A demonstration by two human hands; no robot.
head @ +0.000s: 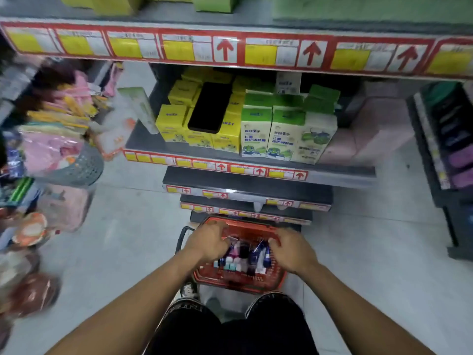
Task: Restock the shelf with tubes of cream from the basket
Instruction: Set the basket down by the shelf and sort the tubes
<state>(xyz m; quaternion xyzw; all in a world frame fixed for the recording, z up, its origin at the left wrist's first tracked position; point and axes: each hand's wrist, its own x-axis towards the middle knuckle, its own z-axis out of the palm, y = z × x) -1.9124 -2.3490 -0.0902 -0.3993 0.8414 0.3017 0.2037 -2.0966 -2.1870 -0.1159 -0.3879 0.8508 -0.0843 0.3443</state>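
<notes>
Item: red basket [277, 283], on the floor at the foot of the shelf unit; contents, a jumble of tubes of cream [243, 257], mixed dark blue, white, pink and teal, lying between and just under the fingertips of both hands. Left hand [206, 243]: palm down over the near-left part of the basket, fingers curled into the tubes; whether they have closed on one cannot be told, since the tips are hidden. Right hand [294, 252]: palm down over the right part, fingers bent and close together, tips touching the dark blue tubes; a firm hold is not confirmed. Shelf [143, 140]: well above and beyond the fingers, stocked with yellow cartons [171, 121] and green cartons [256, 131], a black phone [211, 106] lying across the yellow ones, bare board at its left end. Step in hand, by judgement: gathering tubes from the basket, none yet lifted. Next move calls for closing on a manageable bunch, lifting clear of the rim, and finding the slot meant for tubes, which is not evident here.
</notes>
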